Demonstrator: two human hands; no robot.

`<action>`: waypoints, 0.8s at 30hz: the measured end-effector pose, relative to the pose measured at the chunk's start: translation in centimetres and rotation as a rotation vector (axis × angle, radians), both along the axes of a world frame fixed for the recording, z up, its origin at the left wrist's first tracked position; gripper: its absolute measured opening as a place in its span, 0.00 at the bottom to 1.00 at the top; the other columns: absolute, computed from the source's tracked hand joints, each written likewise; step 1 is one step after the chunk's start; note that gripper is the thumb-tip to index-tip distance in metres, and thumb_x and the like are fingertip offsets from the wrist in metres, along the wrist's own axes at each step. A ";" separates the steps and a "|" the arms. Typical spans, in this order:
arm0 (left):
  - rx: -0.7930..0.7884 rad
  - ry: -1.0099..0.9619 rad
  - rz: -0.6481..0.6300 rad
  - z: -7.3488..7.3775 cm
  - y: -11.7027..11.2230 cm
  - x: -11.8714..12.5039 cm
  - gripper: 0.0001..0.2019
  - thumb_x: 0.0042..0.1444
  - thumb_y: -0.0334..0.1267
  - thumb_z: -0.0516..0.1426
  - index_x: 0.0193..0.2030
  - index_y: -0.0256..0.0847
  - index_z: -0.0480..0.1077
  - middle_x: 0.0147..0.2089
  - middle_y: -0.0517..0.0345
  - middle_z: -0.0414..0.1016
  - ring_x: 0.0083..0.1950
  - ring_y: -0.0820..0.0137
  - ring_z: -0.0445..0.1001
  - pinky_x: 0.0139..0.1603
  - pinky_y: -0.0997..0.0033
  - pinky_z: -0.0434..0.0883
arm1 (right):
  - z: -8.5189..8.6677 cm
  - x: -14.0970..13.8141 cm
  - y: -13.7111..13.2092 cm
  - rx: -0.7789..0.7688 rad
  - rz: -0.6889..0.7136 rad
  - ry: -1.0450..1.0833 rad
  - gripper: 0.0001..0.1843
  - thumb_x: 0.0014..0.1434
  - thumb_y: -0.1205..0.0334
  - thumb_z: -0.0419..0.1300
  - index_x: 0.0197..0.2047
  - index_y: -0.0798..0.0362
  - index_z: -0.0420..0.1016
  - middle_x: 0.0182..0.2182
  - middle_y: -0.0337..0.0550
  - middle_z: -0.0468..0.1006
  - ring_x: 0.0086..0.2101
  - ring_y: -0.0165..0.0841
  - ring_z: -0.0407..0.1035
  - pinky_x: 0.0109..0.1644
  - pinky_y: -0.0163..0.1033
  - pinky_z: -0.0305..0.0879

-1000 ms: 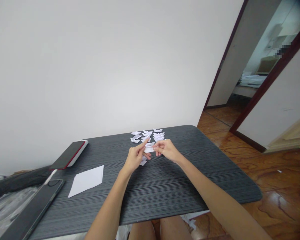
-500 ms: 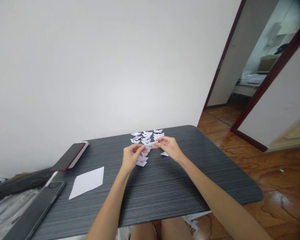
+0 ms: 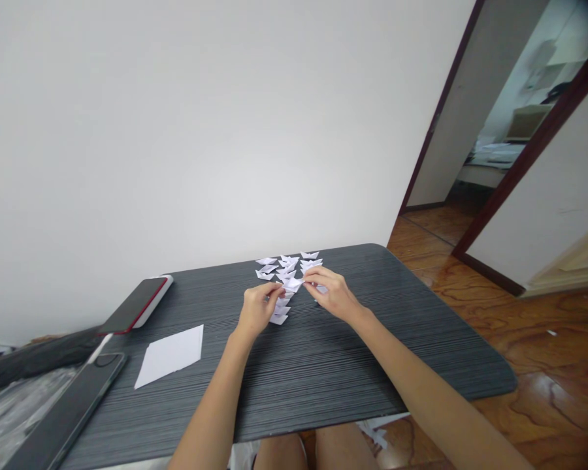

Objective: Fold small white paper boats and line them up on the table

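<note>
A small white folded paper boat [image 3: 293, 284] is held between my two hands above the dark table [image 3: 343, 378]. My left hand [image 3: 261, 307] pinches its left tip between thumb and fingers. At the other tip, my right hand [image 3: 332, 292] pinches with thumb and forefinger. Behind and below are several finished paper boats [image 3: 287, 261] in loose rows, some partly covered by my hands. One short row of boats [image 3: 280, 312] runs toward me just right of my left hand.
White paper sheets [image 3: 171, 357] lie at the left of the table. Beyond them rests a dark device with a red edge [image 3: 136, 305]; a phone [image 3: 71, 408] with a white cable lies at the left edge. A white wall [image 3: 215, 130] stands behind, a doorway at the right.
The paper boat between my hands has turned from a narrow, flat look to a wider, opened shape. My right hand has shifted very slightly; the other boats stay put.
</note>
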State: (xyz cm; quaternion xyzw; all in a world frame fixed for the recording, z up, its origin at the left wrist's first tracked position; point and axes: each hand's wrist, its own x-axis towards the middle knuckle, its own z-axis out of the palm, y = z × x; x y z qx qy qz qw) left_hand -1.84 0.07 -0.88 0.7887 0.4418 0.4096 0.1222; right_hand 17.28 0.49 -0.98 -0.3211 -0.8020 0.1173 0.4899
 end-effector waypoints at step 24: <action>-0.235 0.299 0.199 -0.5 3.7 -8.1 0.12 0.49 0.38 0.50 0.23 0.38 0.73 0.21 0.56 0.73 0.24 0.70 0.68 0.28 0.74 0.59 | -1.6 0.3 2.0 -0.264 -0.193 0.042 0.10 0.50 0.69 0.53 0.32 0.56 0.74 0.32 0.45 0.73 0.22 0.26 0.60 0.31 0.35 0.62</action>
